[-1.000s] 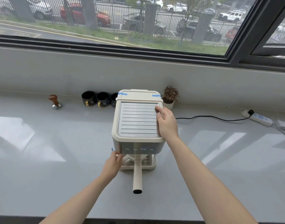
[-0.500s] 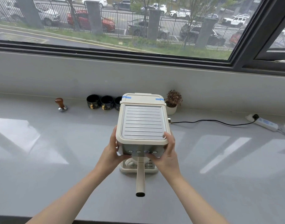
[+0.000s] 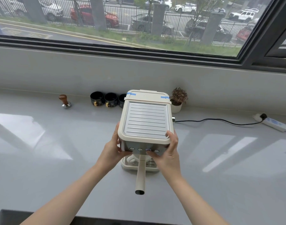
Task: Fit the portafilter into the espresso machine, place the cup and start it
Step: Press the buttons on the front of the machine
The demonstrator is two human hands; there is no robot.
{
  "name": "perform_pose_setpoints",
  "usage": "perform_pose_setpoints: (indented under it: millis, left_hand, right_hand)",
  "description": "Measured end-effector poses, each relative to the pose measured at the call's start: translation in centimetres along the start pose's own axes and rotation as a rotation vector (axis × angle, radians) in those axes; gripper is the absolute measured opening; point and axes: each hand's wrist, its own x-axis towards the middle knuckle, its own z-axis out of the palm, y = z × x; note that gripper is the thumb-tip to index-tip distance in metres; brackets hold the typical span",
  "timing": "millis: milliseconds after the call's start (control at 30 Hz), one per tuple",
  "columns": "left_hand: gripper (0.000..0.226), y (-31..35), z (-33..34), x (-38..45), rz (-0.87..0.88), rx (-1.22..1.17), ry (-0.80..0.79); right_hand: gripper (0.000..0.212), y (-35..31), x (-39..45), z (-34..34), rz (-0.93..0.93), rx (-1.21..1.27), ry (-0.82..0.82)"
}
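A cream espresso machine [image 3: 145, 120] stands on the grey counter [image 3: 58, 159]. Its portafilter sits under the front, and the long cream handle [image 3: 140, 176] points straight toward me. A white cup [image 3: 131, 159] stands on the drip tray [image 3: 126, 168] under the portafilter, mostly hidden. My left hand [image 3: 113, 151] clasps the machine's front left corner. My right hand [image 3: 167, 153] clasps the front right corner, its thumb lying on the row of front buttons [image 3: 143, 149], near the one lit blue.
Three black cups [image 3: 105, 99] and a wooden-knobbed tamper [image 3: 64, 101] stand at the back left. A small potted plant [image 3: 178, 99] is behind the machine on the right. A black cable [image 3: 220, 121] runs to a power strip [image 3: 272, 122] at far right.
My right hand came off the machine's top and down to its front right corner. My left hand rose from beside the cup to the front left corner. The view has shifted slightly.
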Motion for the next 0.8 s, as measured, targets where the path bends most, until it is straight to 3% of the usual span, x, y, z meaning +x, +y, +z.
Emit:
perform_pose_setpoints:
  millis: [800]
  left_hand:
    - [0.112,-0.9,0.9,-0.6,-0.027,-0.008,0.011]
  right_hand:
    - [0.084,1.0,0.0,0.4,0.024,0.041,-0.013]
